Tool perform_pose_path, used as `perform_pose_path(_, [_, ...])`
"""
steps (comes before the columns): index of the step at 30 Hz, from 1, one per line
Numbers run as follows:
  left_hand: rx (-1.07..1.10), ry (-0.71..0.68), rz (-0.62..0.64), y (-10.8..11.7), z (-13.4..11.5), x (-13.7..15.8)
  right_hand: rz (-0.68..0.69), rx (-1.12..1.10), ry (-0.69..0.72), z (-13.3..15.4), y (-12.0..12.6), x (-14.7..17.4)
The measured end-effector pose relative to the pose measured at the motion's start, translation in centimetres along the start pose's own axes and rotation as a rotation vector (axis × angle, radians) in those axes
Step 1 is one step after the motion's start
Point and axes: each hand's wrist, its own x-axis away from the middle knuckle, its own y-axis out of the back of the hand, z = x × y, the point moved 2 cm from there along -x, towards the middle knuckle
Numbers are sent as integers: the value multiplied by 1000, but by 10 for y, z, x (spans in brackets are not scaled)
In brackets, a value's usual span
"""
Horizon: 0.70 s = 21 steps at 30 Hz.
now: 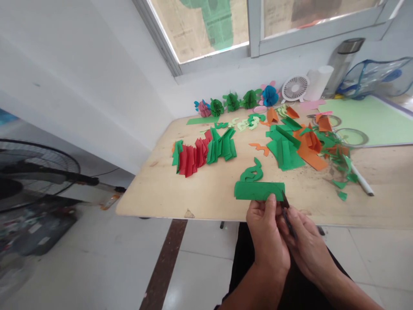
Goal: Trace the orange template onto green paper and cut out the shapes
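My left hand (266, 228) grips a folded strip of green paper (254, 190), thumb on top, at the table's front edge. In my right hand (305, 241) is a pair of dark scissors (287, 215), whose blades meet the right end of the strip. Just beyond the strip lies a curvy green paper cutout (252, 171). Farther off is an orange paper cutout (260, 148). Folded green paper pieces (284, 148) are piled to the right, mixed with orange paper pieces (311, 157).
Folded red papers (190, 159) and green papers (222, 146) stand in rows at left. Paper ornaments (232, 102), a small white fan (295, 88) and a steel-capped bottle (343, 64) line the wall. Tape rolls (353, 137), scraps and a white marker (358, 176) lie right.
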Motion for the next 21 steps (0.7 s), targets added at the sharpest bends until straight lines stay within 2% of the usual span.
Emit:
perform_pose_path(7, [1, 13, -7, 1, 0, 2, 18, -11, 1, -1, -1, 1])
perform_pose_path(21, [-1, 4, 11, 4, -4, 4, 8, 128, 14, -1, 3, 3])
